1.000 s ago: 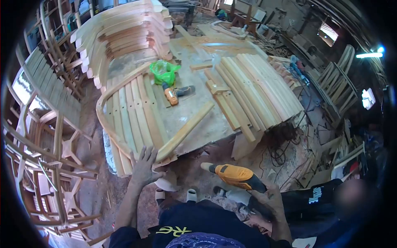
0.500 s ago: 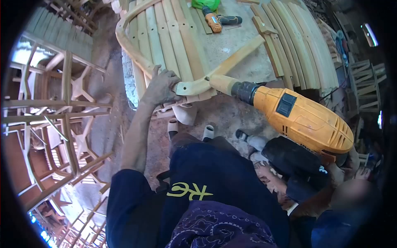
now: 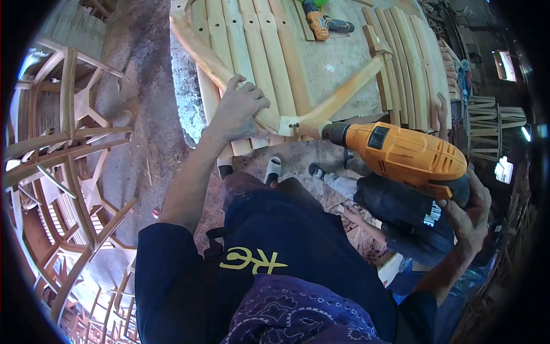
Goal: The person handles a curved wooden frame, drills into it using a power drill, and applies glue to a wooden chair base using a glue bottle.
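My left hand (image 3: 240, 109) is closed around a curved wooden frame piece (image 3: 203, 54), just left of a joint with small dark holes. From this joint, a straight wooden arm (image 3: 349, 83) slants up to the right. In my right hand (image 3: 470, 212) is an orange power drill (image 3: 407, 155), held at its rear end; the grip is partly hidden. The drill points left, and its black chuck (image 3: 337, 133) is right up against a short wooden part (image 3: 312, 128) at the joint. The bit itself cannot be seen. Below the frame lie several pale slats (image 3: 252, 43) with dark holes.
A second orange drill (image 3: 317, 24) lies at the table's back. Several curved wooden boards (image 3: 404, 69) are laid side by side to its right. Stacked chair frames (image 3: 69, 137) stand on the left. Someone in dark clothing (image 3: 401, 200) crouches low at the right, near the drill.
My left hand has shifted along the frame, leaving the holed joint more exposed. The drill sits slightly further left in view, still against the wood. More of my right hand shows.
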`<state>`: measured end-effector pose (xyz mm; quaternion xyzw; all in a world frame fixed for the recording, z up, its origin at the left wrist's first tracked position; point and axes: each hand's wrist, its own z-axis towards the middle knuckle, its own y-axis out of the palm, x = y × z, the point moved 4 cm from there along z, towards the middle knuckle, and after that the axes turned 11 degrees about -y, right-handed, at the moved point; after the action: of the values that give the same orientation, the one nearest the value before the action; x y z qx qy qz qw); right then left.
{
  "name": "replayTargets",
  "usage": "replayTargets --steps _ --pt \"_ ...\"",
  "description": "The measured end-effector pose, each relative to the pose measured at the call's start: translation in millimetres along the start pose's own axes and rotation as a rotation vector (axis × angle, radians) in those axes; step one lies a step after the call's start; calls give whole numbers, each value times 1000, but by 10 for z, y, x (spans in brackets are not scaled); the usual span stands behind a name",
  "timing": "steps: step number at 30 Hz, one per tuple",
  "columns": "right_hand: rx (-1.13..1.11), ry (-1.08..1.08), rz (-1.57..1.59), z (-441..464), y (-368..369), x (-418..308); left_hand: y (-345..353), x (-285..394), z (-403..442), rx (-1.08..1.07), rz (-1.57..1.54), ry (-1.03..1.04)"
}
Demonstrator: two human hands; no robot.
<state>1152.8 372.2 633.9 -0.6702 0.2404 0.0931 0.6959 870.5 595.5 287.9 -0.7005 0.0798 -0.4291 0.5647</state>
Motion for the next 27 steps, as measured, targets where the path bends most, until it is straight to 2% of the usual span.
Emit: replayTargets --steps 1,4,7,10,16,19,25,27 --pt "-39 62 89 26 38 31 3 -9 4 5 -6 2" --pt "-30 85 34 32 -5 93 23 -21 -3 6 -19 3" --pt "76 98 89 33 32 14 1 -15 8 0 -24 -4" --pt "7 107 80 104 15 -3 18 -8 4 -5 -17 -11" --pt "-213 49 -233 201 -24 -139 12 -11 6 -1 10 -14" --pt "-199 175 34 317 114 -288 24 -15 1 9 -2 5" --pt "-50 117 96 401 58 -244 -26 -36 -7 27 -12 22" --pt "-173 58 -25 572 19 -336 -27 -31 -17 18 -30 15"
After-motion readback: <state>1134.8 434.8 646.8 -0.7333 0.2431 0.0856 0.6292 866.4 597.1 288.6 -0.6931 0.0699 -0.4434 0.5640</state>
